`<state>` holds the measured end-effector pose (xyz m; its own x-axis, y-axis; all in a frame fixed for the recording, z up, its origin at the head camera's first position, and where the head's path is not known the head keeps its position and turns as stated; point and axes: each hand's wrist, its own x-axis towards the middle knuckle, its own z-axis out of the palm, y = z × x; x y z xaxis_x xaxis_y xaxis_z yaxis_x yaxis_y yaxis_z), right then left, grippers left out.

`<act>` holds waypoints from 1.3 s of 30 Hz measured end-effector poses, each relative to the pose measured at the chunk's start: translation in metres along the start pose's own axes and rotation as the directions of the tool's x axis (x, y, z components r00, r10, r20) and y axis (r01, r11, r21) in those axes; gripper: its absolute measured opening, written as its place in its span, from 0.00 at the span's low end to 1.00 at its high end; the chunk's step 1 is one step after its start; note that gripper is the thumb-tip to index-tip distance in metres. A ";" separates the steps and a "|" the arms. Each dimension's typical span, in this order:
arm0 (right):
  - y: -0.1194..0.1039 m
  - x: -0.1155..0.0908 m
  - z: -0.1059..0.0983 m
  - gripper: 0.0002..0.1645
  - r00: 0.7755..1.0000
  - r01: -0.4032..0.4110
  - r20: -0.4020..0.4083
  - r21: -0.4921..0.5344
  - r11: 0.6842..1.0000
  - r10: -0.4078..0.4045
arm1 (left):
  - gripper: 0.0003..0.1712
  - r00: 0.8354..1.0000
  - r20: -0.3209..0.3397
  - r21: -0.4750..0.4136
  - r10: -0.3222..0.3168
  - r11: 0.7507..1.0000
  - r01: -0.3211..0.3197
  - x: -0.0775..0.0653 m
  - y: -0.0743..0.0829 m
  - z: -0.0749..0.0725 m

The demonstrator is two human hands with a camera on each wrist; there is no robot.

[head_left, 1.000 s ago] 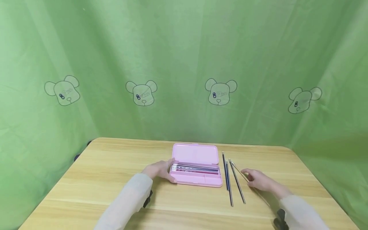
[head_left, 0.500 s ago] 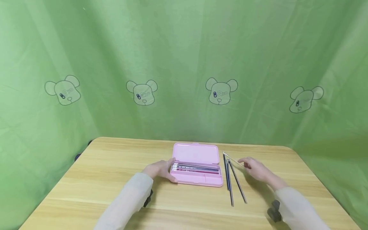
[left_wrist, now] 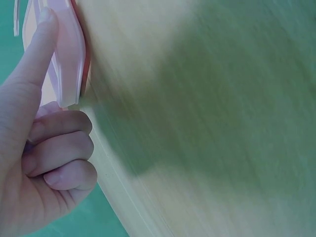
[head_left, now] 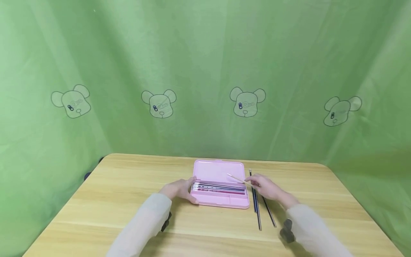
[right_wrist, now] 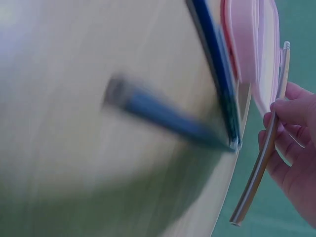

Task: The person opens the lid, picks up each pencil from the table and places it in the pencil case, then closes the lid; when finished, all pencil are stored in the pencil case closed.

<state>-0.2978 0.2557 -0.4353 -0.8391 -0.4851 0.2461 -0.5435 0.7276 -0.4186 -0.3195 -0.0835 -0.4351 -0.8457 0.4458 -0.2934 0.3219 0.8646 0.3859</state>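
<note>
A pink pencil case (head_left: 208, 200) lies on the table with its lid (head_left: 216, 170) raised at the back. Several pencils (head_left: 218, 187) fill its rear compartment, eraser ends to the left. My left hand (head_left: 177, 189) grips the case's left end, thumb at the front corner; in the left wrist view the thumb (left_wrist: 42, 49) lies along the case and other fingers are curled. My right hand (head_left: 266, 187) pinches a gold pencil (right_wrist: 259, 170) between thumb and fingers. That pencil is tilted, its eraser end over the right part of the case.
Dark blue pencils (head_left: 258, 219) lie on the table right of the case, partly under my right hand. Another dark pencil (head_left: 269, 213) slants beside them. The wooden table (head_left: 96, 200) ends at a green curtain (head_left: 199, 132) with printed bear heads.
My right hand has picked the gold pencil up from the table and carried it left, across the dark pencils to the case. The left hand has stayed on the case.
</note>
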 end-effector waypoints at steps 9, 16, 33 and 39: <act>-0.019 0.025 0.022 0.12 0.993 0.115 0.025 0.000 0.993 -0.115 | 0.61 1.000 0.000 -0.004 0.026 1.000 -0.026 0.003 0.005 0.000; -0.038 0.044 0.038 0.13 0.985 0.160 0.069 -0.003 0.987 -0.159 | 0.61 1.000 0.003 0.005 0.008 1.000 -0.008 0.004 0.003 0.000; -0.058 0.055 0.054 0.11 0.975 0.082 0.201 0.092 0.992 -0.099 | 0.61 1.000 0.002 0.001 -0.004 1.000 0.004 0.002 0.000 -0.002; -0.061 0.057 0.058 0.13 0.972 0.086 0.210 0.107 0.991 -0.107 | 0.61 1.000 0.005 -0.013 -0.012 1.000 0.012 0.000 0.001 -0.002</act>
<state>-0.3110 0.1559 -0.4461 -0.7520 -0.6515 0.1002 -0.6081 0.6270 -0.4869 -0.3199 -0.0834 -0.4330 -0.8471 0.4369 -0.3025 0.3065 0.8667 0.3935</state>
